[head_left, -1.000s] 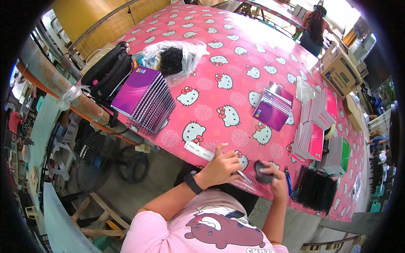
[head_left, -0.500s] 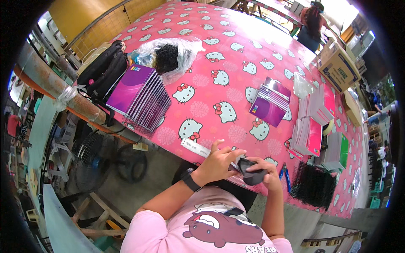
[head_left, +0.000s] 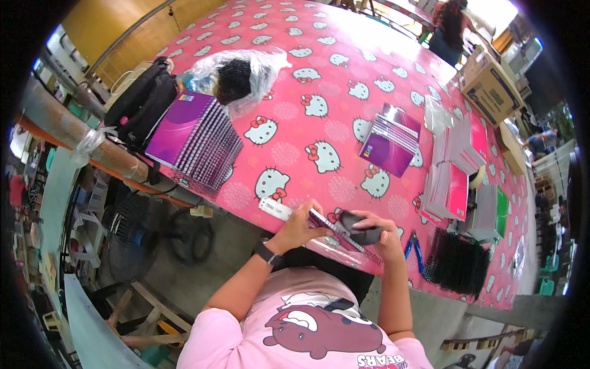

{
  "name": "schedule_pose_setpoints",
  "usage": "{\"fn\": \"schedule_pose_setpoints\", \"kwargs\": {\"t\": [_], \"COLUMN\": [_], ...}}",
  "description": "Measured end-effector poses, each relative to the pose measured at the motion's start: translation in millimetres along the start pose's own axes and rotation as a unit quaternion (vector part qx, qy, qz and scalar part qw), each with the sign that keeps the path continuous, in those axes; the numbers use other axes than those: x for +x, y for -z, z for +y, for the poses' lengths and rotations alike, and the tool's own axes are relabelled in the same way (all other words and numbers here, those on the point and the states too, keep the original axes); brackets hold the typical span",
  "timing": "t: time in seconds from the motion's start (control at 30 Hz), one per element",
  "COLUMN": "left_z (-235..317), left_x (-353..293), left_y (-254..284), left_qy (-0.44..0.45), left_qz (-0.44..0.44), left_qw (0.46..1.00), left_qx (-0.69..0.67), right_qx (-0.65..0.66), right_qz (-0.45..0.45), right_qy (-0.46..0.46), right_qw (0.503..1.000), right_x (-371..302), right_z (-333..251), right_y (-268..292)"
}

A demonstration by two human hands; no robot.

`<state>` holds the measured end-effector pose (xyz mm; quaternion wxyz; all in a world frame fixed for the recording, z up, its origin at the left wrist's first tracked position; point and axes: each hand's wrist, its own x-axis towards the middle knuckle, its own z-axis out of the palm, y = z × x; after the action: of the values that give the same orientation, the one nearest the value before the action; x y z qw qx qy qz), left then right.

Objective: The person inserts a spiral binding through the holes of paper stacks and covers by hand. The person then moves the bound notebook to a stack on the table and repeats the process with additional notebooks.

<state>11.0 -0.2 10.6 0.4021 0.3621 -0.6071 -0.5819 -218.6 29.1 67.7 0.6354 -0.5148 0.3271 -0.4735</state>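
At the table's near edge, my left hand (head_left: 296, 229) grips a purple spiral notebook (head_left: 326, 225) that is tilted so mainly its bound edge shows. My right hand (head_left: 386, 238) is closed around a dark grey or black object (head_left: 364, 236), held against the notebook's edge; its kind cannot be made out. Beside my left hand lies a white strip with writing (head_left: 275, 209). Right of my right hand are blue-handled pliers (head_left: 415, 252) and a pile of black spiral coils (head_left: 456, 264). Farther in lies a small stack of purple notebooks (head_left: 387, 154).
A tall stack of purple notebooks (head_left: 178, 132) stands at the left, near a black bag (head_left: 138, 101) and a clear plastic bag (head_left: 264, 67). Pink notebooks (head_left: 458, 190), green notebooks (head_left: 488, 212) and a cardboard box (head_left: 490, 89) line the right. A person (head_left: 448, 34) is at the far right.
The notebook, mostly hidden before, now shows its long edge between my hands. My left hand has shifted left onto its upper end. The black object has turned and moved slightly up.
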Motion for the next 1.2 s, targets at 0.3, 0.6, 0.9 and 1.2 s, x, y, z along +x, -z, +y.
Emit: {"fn": "schedule_pose_setpoints", "kwargs": {"t": [0.3, 0.6, 0.9, 1.2], "left_z": [-7.6, -7.4, 46.9, 65.6], "left_x": [1.2, -2.4, 15.2, 14.2], "left_y": [4.3, 5.7, -21.5, -22.8], "left_qy": [-0.038, -0.008, -0.111, -0.131], "left_qz": [-0.008, -0.02, 0.047, 0.049], "left_qw": [0.999, 1.0, 0.984, 0.987], "left_qx": [0.021, -0.013, 0.129, 0.078], "right_qx": [-0.319, -0.422, -0.435, -0.343], "right_qz": [0.064, 0.134, 0.115, 0.11], "right_qy": [-0.052, -0.002, 0.073, 0.095], "right_qw": [0.944, 0.897, 0.89, 0.928], "right_x": [25.7, 22.4, 13.5, 14.1], "right_z": [-1.7, 2.6, -31.4, -46.8], "right_y": [-10.9, -1.1, -45.4, -49.9]}}
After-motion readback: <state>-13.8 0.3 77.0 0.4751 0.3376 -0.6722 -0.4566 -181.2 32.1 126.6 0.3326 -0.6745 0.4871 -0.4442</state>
